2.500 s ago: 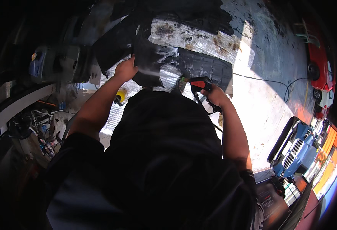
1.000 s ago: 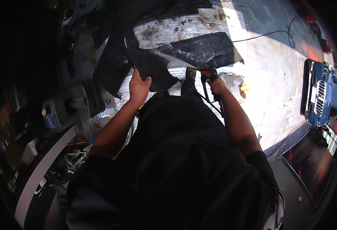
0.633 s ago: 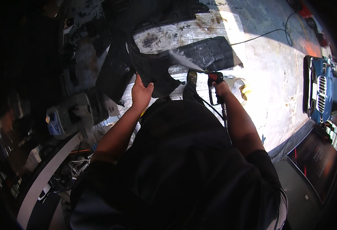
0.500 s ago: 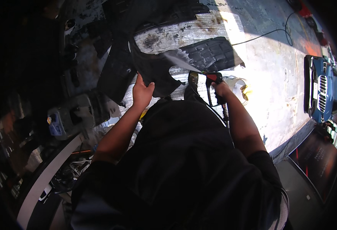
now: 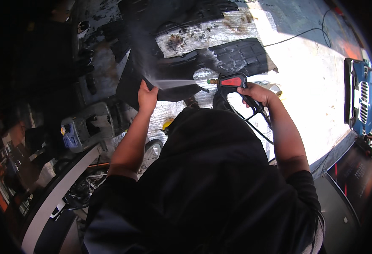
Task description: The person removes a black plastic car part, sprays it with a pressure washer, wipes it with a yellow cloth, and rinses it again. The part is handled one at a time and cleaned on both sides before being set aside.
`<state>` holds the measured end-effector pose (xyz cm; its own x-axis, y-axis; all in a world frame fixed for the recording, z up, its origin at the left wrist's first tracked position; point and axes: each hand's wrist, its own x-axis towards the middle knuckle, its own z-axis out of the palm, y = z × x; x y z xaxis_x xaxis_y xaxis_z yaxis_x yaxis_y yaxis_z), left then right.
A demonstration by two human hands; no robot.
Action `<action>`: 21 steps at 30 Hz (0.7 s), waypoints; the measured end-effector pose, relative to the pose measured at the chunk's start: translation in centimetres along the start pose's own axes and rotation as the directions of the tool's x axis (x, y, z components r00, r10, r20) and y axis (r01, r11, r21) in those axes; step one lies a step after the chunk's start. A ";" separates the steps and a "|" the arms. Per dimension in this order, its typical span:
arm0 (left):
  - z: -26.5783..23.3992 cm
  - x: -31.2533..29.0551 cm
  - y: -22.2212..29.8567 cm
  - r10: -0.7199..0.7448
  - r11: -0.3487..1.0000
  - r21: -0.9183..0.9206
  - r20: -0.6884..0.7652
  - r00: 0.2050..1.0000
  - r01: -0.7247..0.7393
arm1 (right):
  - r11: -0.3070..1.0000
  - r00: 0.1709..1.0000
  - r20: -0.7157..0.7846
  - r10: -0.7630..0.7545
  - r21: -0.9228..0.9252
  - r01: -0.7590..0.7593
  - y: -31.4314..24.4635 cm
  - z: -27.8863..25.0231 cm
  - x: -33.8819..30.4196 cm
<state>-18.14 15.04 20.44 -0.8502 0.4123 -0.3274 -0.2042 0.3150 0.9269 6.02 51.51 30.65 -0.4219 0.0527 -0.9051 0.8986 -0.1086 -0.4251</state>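
In my right hand point(image 5: 257, 94) is a black and red pressure washer gun point(image 5: 231, 82), my fingers wrapped round its grip. From its nozzle a jet of water point(image 5: 177, 82) shoots left and strikes the dark panel just beside my left hand, throwing up mist. My left hand point(image 5: 147, 98) grips the near edge of this black, flexible-looking panel point(image 5: 175, 92), with thumb and forefinger showing on top. Another black moulded panel point(image 5: 242, 57), wet and ribbed, lies on the floor beyond the gun. A hose runs down from the gun's handle.
More black panels point(image 5: 190, 20) lie farther off on the wet, stained floor point(image 5: 203, 39). A grey plastic housing point(image 5: 93, 122) stands at left, near a pale curved strip point(image 5: 54, 199). A dark cable point(image 5: 298, 36) crosses the floor. At right is a blue car front point(image 5: 360, 95).
The gun has swung from pointing up-left to pointing left, and its jet now hits the panel near my left hand. My left hand has shifted slightly left and down.
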 end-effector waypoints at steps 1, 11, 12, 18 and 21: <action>0.1 -0.1 -0.1 -0.030 1.000 -0.006 -0.013 0.999 0.030 | 1.000 0.999 -0.031 0.012 0.030 -0.011 -0.1 0.0 0.3; 1.8 -0.7 0.6 0.017 0.999 0.026 0.079 0.997 -0.019 | 0.985 0.977 -0.195 0.087 0.165 -0.054 1.0 -0.9 5.7; 2.2 -1.0 0.7 0.025 0.999 0.023 0.086 0.996 -0.027 | 0.984 0.971 -0.213 0.113 0.159 -0.080 1.5 -1.1 6.3; 4.3 -2.9 0.5 0.072 0.975 0.201 0.090 0.993 -0.089 | 0.968 0.926 -0.296 0.236 0.156 -0.197 4.6 -3.3 9.2; 4.6 -3.1 0.1 0.030 0.981 0.188 0.111 0.993 -0.051 | 0.967 0.878 -0.405 0.255 0.103 -0.233 6.0 -4.1 9.5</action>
<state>-13.32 17.69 20.66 -0.7971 0.5138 -0.3174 -0.0655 0.4489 0.8912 7.93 55.42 19.49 -0.0922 0.4208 -0.9025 0.9548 -0.2199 -0.2000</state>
